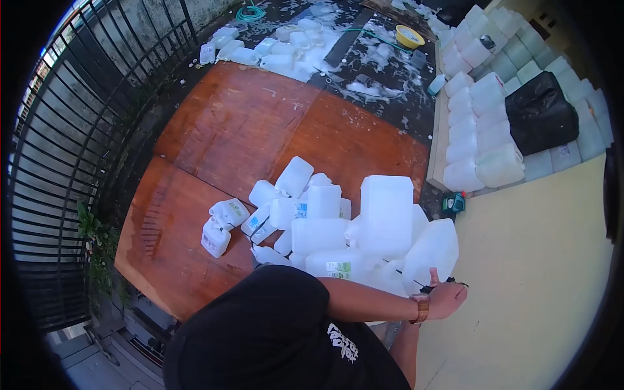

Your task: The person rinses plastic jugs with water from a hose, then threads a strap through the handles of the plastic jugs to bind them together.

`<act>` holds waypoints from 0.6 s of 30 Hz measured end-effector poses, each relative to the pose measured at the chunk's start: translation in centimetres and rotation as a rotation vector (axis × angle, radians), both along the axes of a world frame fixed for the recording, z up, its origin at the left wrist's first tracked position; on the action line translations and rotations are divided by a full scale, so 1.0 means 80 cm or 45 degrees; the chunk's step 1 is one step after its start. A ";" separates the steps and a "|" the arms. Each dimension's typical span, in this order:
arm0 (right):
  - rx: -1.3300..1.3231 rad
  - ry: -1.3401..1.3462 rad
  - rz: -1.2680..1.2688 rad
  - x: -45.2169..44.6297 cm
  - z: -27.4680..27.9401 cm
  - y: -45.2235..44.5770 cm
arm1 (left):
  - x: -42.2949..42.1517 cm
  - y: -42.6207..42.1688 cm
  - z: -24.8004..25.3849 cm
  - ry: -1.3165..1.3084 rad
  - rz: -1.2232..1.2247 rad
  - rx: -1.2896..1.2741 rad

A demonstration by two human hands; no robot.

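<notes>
My left hand (448, 300), with a brown watch (420, 308) at its wrist, reaches across to the right. Its fingers are curled near a thin black item (457, 283) whose kind I cannot make out. Behind that wrist rises my right forearm (406, 354); the right hand is mostly hidden there. Just beyond the hands leans a large translucent white jerrycan (432, 250). Another big white jerrycan (387, 214) stands beside it, tall and upright. Several smaller jerrycans (318, 235) are heaped to the left, some with green or blue labels.
Brown boards (240, 117) cover the ground. Foamy wet jugs (276, 62) lie at the back, near a yellow basin (409, 37) and green hose (250, 13). Stacked jerrycans (463, 140), a black bag (541, 112) and a dark green bottle (454, 203) stand right. A railing (65, 162) runs left.
</notes>
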State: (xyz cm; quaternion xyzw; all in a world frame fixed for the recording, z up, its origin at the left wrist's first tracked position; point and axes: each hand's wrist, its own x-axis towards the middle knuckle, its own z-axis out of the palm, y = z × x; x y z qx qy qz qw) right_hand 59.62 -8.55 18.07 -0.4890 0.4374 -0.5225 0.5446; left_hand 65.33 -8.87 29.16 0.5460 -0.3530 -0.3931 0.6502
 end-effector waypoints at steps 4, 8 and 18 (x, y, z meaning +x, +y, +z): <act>-0.088 0.162 0.287 0.004 -0.002 -0.033 | 0.038 -0.012 0.076 0.072 -0.092 -0.121; -0.492 0.498 0.559 -0.031 0.092 -0.100 | 0.108 0.029 0.082 -0.170 -0.358 -0.382; -0.760 1.305 0.543 -0.099 0.154 -0.161 | 0.295 0.482 -0.353 -0.046 0.642 1.047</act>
